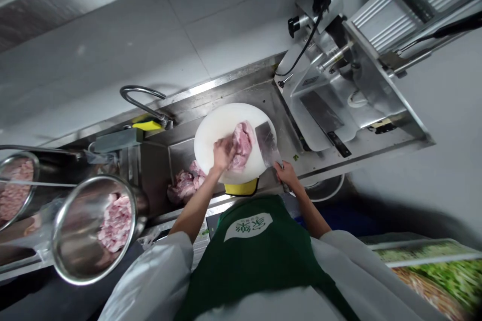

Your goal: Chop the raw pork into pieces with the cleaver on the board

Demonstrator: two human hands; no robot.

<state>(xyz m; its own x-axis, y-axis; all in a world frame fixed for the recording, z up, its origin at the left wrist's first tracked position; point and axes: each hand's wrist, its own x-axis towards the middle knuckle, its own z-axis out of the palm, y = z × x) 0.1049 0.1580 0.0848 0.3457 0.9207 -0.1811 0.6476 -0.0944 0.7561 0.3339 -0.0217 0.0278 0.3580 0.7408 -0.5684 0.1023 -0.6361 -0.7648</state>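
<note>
A piece of raw meat [244,141] lies on the round white cutting board [209,128]. My left hand [223,154] grips the meat's left side, its fingertips partly hidden against it. In my right hand [286,173] is the handle of a cleaver [267,144]. The broad blade lies over the right part of the board, a little apart from the meat. More raw meat [184,186] rests in the sink, left of the board and partly under its edge. A yellow cloth-like thing [241,188] shows below the board's near edge.
A steel pot [71,210] with cut meat stands at the left, beside another pot [33,185] of meat. A faucet [145,103] rises behind the sink. At the right, a slicing machine [327,70] has a second cleaver [324,118] lying by its base.
</note>
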